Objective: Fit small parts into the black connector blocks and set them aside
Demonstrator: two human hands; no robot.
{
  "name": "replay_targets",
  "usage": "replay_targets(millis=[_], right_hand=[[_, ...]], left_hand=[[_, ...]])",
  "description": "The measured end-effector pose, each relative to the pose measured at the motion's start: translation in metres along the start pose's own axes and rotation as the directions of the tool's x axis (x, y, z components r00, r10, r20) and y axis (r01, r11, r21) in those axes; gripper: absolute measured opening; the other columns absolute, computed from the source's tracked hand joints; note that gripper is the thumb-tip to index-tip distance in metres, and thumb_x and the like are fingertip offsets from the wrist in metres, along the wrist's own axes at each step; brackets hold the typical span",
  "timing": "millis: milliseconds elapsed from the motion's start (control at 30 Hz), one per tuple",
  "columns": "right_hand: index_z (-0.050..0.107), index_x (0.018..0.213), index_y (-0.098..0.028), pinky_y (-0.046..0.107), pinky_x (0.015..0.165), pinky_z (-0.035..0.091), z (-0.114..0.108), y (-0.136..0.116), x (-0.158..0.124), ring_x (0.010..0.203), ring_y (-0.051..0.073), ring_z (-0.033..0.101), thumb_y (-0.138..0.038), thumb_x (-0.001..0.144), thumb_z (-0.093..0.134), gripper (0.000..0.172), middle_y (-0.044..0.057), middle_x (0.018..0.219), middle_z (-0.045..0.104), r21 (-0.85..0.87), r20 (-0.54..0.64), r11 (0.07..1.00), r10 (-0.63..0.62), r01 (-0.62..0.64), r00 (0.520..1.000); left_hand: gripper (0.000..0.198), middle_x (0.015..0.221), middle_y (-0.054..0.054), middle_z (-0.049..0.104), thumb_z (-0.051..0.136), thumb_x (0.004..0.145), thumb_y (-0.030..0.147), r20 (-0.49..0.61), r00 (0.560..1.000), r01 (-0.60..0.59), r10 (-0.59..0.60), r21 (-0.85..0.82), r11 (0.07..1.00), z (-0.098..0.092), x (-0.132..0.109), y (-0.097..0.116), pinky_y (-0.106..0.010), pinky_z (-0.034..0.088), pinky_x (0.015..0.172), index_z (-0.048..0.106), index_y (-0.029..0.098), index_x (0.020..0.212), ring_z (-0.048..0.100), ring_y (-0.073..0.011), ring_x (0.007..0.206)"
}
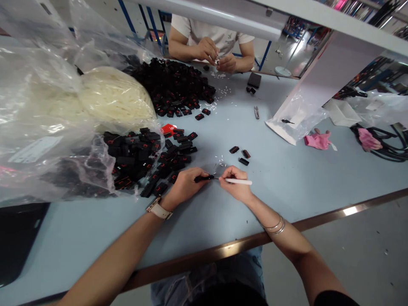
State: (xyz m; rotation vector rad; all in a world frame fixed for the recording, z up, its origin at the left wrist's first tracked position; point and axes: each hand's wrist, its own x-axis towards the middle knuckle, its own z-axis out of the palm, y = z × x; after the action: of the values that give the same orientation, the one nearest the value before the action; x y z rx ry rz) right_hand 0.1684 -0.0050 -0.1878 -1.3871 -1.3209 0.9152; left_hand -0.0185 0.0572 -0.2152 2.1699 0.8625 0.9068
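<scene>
My left hand (186, 183) is closed on a small black plastic part (203, 178), just above the blue-grey tabletop. In my right hand (236, 187) is a slim tool with a white handle (241, 181). Its thin dark tip points left and meets or nearly meets the end of the black part; which of the two I cannot tell. Tiny white pieces (220, 162) lie scattered just beyond my hands. Loose black parts with red-orange marks, such as this black connector-like piece (245, 153), rest to the upper right. My left fingertips are partly hidden.
Black parts spill from a clear plastic bag (57, 170) on the left; a larger black heap (178, 83) lies behind. Across the table a co-worker's hands (216, 57) hold something small. A small cutter-like tool (256, 112) and pink gloves (318, 140) lie rightward. A metal edge (223, 251) borders the front.
</scene>
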Motion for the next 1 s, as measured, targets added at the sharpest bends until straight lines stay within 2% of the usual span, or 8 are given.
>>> replay_targets(millis=[200,633,800,1000], right_hand=[[0.051,0.066,-0.022,0.023,0.046,0.034,0.001,0.002,0.000,0.046,0.009,0.042,-0.029,0.068,0.065,0.016,-0.005,0.054,0.051,0.001,-0.017,1.000,0.021,-0.021,1.000],[0.051,0.064,-0.020,0.022,0.046,0.032,0.003,-0.001,-0.002,0.046,0.008,0.039,-0.028,0.067,0.062,0.014,-0.005,0.053,0.049,-0.033,-0.028,0.999,0.007,-0.008,1.000],[0.051,0.062,-0.020,0.021,0.044,0.029,0.001,-0.003,0.003,0.045,0.007,0.037,-0.029,0.064,0.064,0.016,-0.006,0.051,0.049,0.065,0.042,0.988,0.137,-0.139,0.990],[0.054,0.058,-0.018,0.020,0.044,0.028,-0.003,0.001,0.010,0.044,0.005,0.038,-0.027,0.057,0.072,0.020,-0.006,0.050,0.051,0.297,0.103,0.899,0.307,-0.324,0.946]], left_hand=[[0.008,0.078,-0.004,0.071,0.066,0.079,0.024,-0.019,1.000,-0.021,0.022,0.021,1.000,0.002,-0.001,-0.001,-0.027,0.052,0.064,0.064,0.017,0.079,0.066,-0.0174,0.069],[0.009,0.076,-0.004,0.070,0.065,0.080,0.026,-0.023,1.000,-0.019,0.020,0.043,0.999,0.003,-0.001,-0.001,-0.026,0.052,0.062,0.064,0.017,0.079,0.066,-0.0164,0.067],[0.006,0.079,-0.004,0.071,0.065,0.079,0.023,-0.005,1.000,-0.024,0.024,0.028,0.999,0.002,0.000,-0.002,-0.027,0.054,0.066,0.064,0.018,0.077,0.067,-0.0172,0.071],[0.006,0.082,-0.006,0.072,0.061,0.081,0.019,0.004,0.997,-0.078,0.078,0.009,0.997,0.000,-0.001,0.000,-0.029,0.055,0.070,0.065,0.018,0.077,0.068,-0.0178,0.076]])
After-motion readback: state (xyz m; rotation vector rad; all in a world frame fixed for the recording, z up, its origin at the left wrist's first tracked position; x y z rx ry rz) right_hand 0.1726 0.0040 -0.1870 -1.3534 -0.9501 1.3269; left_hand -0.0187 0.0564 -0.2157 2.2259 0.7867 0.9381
